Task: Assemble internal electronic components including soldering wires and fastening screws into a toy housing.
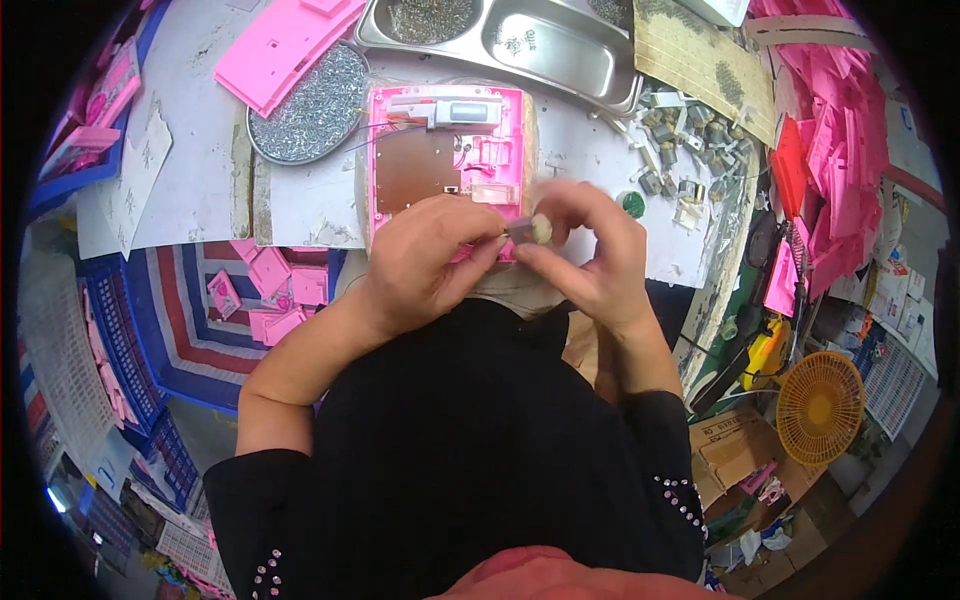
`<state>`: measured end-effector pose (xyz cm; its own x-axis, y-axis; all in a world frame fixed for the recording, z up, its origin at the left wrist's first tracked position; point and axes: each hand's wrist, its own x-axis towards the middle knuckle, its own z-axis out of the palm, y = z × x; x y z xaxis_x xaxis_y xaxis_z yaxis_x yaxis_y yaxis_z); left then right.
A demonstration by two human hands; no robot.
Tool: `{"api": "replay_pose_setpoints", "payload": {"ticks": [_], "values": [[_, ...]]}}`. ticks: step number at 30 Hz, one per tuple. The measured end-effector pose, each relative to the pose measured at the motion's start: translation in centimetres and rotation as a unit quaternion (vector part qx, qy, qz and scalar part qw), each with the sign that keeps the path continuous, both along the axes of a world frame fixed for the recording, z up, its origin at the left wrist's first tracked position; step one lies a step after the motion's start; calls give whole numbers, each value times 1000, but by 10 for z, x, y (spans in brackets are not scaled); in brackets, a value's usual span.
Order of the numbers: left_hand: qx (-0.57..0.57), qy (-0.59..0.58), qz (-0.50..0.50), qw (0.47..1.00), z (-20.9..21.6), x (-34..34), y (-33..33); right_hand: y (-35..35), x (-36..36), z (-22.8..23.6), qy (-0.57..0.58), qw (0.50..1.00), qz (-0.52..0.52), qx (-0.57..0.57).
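A small grey motor (520, 231) with a pale end (541, 229) is between my two hands, above the front edge of an open pink plastic housing. My left hand (428, 258) is closed, its thumb and forefinger pinching the motor's left end. My right hand (598, 250) curls round the pale end, thumb below, its fingers somewhat blurred. Inside the pink housing (377, 185) are a brown circuit board (415, 165), a grey-white module (465, 113) along the far side and thin wires. My hands hide the housing's near part.
Several loose motors (665, 130) lie to the right beside a green round piece (632, 204). Far off stand a steel tray (560, 55) and a round dish of screws (310, 115) under pink panels (280, 50). Stacked pink parts (840, 150) rise at the right; a blue crate (170, 340) stands lower left.
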<state>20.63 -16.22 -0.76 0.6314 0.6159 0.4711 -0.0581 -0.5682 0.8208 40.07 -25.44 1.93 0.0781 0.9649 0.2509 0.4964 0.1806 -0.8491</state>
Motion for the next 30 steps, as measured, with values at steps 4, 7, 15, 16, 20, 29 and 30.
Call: {"api": "replay_pose_setpoints", "payload": {"ticks": [4,7,15,16,20,29,30], "values": [[-117,-43,-27,992,-1,-5,0,5,-2,-5,-9,994,32,104],[-180,-19,-67,981,-1,-11,1,7,-4,-9,-12,989,30,143],[-56,14,-23,998,5,-13,7,14,-5,-5,-68,982,75,161],[-54,14,-22,998,5,-13,8,14,-4,-4,-73,981,78,161],[-39,18,-2,999,6,-13,7,14,-1,-2,-97,980,88,152],[-18,40,49,998,2,-20,10,20,6,-17,-136,976,75,154],[-6,38,71,997,7,-20,14,21,9,-16,-138,977,58,149]]}}
